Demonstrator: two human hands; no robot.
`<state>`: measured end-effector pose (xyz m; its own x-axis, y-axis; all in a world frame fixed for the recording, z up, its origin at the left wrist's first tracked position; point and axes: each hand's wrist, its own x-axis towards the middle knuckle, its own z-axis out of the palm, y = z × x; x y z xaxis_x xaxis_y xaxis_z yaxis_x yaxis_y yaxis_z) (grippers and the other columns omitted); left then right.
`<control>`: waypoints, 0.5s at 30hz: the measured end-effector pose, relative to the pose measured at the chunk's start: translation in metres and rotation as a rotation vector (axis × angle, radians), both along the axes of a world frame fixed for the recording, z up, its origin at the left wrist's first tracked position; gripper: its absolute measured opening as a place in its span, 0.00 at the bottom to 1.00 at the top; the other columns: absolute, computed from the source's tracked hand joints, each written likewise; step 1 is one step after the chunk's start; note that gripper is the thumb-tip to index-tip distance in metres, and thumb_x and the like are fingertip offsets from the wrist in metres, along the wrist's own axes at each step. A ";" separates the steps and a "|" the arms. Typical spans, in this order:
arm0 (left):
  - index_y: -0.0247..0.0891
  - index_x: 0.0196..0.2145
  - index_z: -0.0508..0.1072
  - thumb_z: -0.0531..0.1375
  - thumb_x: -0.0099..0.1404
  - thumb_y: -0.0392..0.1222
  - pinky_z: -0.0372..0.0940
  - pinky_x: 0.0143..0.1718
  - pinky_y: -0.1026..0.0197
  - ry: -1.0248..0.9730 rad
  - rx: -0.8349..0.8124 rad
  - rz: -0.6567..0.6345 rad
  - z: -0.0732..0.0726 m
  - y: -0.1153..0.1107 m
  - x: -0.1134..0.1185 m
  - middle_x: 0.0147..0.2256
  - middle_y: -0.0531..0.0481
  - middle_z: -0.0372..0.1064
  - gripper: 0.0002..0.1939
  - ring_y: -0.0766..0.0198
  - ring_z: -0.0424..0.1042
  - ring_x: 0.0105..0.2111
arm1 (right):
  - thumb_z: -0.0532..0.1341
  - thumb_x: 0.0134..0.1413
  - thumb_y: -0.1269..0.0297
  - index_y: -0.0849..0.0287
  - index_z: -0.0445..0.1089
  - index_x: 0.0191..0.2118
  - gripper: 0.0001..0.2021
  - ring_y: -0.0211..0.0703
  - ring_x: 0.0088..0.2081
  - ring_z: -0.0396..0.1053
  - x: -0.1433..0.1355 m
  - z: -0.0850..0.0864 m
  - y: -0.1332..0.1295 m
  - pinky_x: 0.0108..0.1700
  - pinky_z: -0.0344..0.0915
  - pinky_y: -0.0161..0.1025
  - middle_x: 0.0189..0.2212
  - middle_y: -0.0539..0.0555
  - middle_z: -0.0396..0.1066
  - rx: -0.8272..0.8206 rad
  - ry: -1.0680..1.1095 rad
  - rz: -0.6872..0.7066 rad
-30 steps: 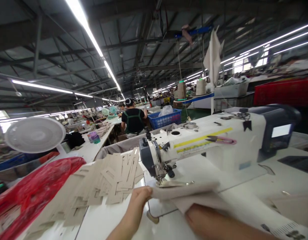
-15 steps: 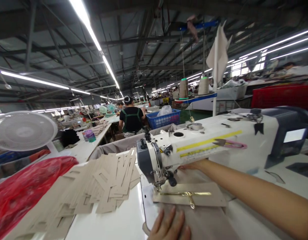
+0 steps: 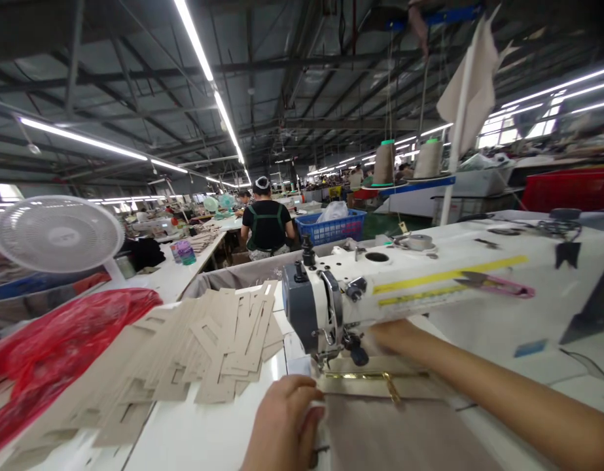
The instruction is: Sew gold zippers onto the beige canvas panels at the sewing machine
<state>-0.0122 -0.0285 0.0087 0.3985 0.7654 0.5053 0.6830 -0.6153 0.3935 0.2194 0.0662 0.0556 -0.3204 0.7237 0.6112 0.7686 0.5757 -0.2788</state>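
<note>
A beige fabric panel with a beige strip and a gold zipper on it lies under the sewing machine. The gold zipper pull hangs toward me. My left hand is at the panel's left edge, close to the presser foot; its fingers are curled in toward the thumb, and what is between them is hidden. Reaching in from the right, my right hand lies on the work behind the machine arm, which covers its fingers.
Overlapping beige cut pieces spread over the table to the left, beside a red plastic bag. A fan stands at far left. Pink-handled snips rest on the machine arm. A co-worker sits ahead near a blue crate.
My left hand has gone from lying spread on the panel to its left edge near the presser foot, fingers now curled. The right hand stays behind the machine arm. The view has shifted left.
</note>
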 end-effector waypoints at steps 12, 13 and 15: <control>0.35 0.37 0.74 0.53 0.63 0.28 0.66 0.49 0.49 0.349 0.183 0.058 -0.011 0.013 0.014 0.44 0.40 0.73 0.11 0.55 0.72 0.44 | 0.49 0.59 0.76 0.66 0.70 0.41 0.13 0.46 0.44 0.69 -0.044 -0.067 -0.060 0.47 0.66 0.42 0.42 0.61 0.72 -0.067 -0.075 0.282; 0.35 0.38 0.74 0.53 0.63 0.28 0.65 0.50 0.49 0.365 0.185 0.053 -0.011 0.013 0.014 0.44 0.40 0.72 0.11 0.55 0.72 0.45 | 0.49 0.58 0.76 0.67 0.70 0.42 0.13 0.47 0.44 0.69 -0.045 -0.070 -0.058 0.48 0.66 0.43 0.43 0.62 0.72 -0.067 -0.070 0.277; 0.35 0.38 0.73 0.53 0.63 0.28 0.64 0.51 0.48 0.380 0.185 0.043 -0.009 0.012 0.013 0.45 0.40 0.72 0.11 0.55 0.71 0.46 | 0.50 0.58 0.77 0.67 0.70 0.41 0.13 0.47 0.43 0.69 -0.044 -0.072 -0.056 0.48 0.66 0.43 0.43 0.62 0.72 -0.062 -0.074 0.249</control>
<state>0.0006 -0.0164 -0.0008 0.5527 0.6955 0.4591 0.7846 -0.6200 -0.0054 0.1749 0.0099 -0.0160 -0.5356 0.6524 0.5362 0.6251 0.7332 -0.2678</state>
